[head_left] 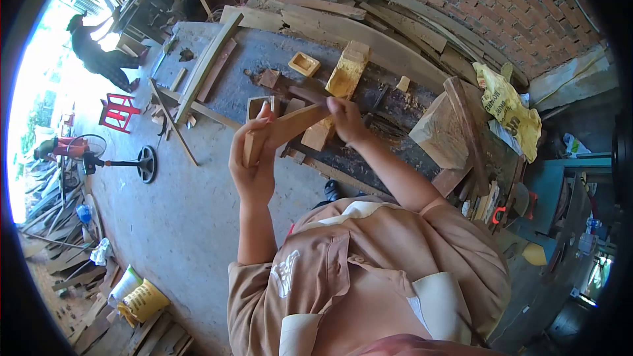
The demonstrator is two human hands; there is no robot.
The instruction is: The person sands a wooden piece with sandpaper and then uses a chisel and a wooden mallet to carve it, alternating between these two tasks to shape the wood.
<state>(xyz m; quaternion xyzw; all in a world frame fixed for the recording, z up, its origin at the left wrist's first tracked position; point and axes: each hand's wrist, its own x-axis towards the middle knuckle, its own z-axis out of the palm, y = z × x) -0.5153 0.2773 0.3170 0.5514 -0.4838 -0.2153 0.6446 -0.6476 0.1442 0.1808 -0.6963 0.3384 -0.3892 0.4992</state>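
Head view, one frame.

- Left hand [254, 161]: raised in front of the chest, grip closed around the lower end of a wooden strip [290, 126]. Fingers wrap the piece, thumb along its near face.
- Right hand [346, 120]: grip pinching the upper end of the same strip, fingertips pressed against the wood.
- The strip is off the table and held in the air between both hands. It is tilted, with the low end at the left hand and the high end at the right. It sits above the near edge of the table [264, 53].
- On the table, beyond the hands: a tall yellow carved block [346, 69], a small hollowed wooden tray [304, 64] just left of it, and a small open wooden box [258, 103] close behind the left hand.
- A large pale wood block [436, 135] stands to the right, well apart from the hands.
- A yellow bag [509, 111] lies at the far right, below the brick wall [501, 6].
- Long curved planks [369, 10] are stacked along the wall.
- On the floor at left: a red stool [119, 111] and a floor fan [142, 163].
- Another person [99, 56] bends over at the far upper left, well apart from the work.
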